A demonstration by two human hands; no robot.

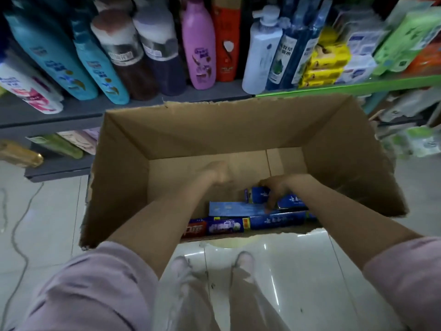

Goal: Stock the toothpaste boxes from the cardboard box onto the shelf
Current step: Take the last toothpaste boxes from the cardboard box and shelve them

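An open cardboard box (238,130) stands on the floor in front of the shelf (71,111). Several toothpaste boxes lie at its near bottom: dark blue ones (276,220), a light blue one (236,209) and a red and purple one (214,226). Both my arms reach down into the box. My right hand (274,187) grips a dark blue toothpaste box (260,194) on top of the pile. My left hand (218,173) hovers over the bare box bottom with curled fingers; nothing shows in it.
The shelf above the box carries shampoo bottles (198,44), a white pump bottle (262,51) and yellow packs (327,60). Green packs (405,39) fill the right-hand shelf. A cable (21,235) runs over the tiled floor at left. My feet (212,261) stand just behind the box.
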